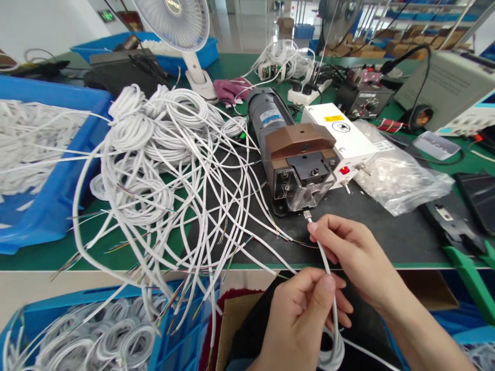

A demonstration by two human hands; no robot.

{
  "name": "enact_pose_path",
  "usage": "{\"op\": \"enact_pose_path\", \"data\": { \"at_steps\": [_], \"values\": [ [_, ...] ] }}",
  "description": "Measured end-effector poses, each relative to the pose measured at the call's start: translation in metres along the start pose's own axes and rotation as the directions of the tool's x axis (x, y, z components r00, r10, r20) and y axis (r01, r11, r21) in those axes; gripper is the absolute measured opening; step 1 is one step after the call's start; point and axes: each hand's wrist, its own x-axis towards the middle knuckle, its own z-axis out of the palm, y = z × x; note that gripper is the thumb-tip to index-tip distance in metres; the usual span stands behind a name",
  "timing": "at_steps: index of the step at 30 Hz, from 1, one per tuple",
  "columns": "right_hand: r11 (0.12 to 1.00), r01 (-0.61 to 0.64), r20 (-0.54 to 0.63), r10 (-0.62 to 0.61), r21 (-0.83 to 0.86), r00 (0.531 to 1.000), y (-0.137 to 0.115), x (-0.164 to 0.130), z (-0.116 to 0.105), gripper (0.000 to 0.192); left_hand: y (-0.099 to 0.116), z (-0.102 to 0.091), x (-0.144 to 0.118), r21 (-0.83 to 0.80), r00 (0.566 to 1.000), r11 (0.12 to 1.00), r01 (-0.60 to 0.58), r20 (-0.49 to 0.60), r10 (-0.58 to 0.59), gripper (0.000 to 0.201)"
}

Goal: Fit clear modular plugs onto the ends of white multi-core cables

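Observation:
My right hand [342, 242] pinches a white cable [324, 259] just behind the small clear plug [307, 214] on its end. That plug points at the front of a bench machine [305, 180] with a clear guard; whether it touches the machine I cannot tell. Lower down, my left hand [305, 309] grips the same cable between thumb and fingers, and a coil of it [331, 353] hangs below this hand. A pile of white coiled cables [170, 144] with bare coloured wire ends spreads over the bench to the left.
A blue bin [42, 226] stands at the left, and another blue crate [174, 335] with coiled cables sits below the bench edge. Behind are a white fan [199, 77] and a white control box [328, 121]. A clear plastic bag [406, 175] and green-handled crimping pliers [464, 273] lie right.

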Motion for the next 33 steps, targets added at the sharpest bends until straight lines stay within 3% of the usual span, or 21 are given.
{"op": "enact_pose_path", "data": {
  "at_steps": [11, 17, 23, 33],
  "values": [
    [0.999, -0.034, -0.04, 0.035, 0.023, 0.999, -0.003, 0.014, 0.005, 0.04, 0.017, 0.0, 0.005, 0.023, 1.0, 1.0, 0.001, -0.021, 0.0, 0.037],
    [0.994, -0.092, -0.003, 0.093, 0.057, 0.996, -0.005, 0.016, 0.006, 0.039, 0.012, 0.0, 0.009, -0.03, 0.999, 0.999, 0.021, -0.049, -0.023, 0.041],
    [0.998, -0.056, 0.004, 0.056, 0.031, 0.998, -0.005, 0.018, 0.0, 0.031, 0.01, 0.001, 0.011, -0.065, 0.999, 0.998, 0.012, -0.044, -0.015, 0.039],
    [0.994, -0.072, -0.003, 0.072, 0.083, 0.997, -0.005, 0.022, 0.003, 0.038, 0.01, 0.004, 0.012, -0.075, 0.997, 0.997, -0.012, -0.071, 0.007, 0.038]
  ]
}}
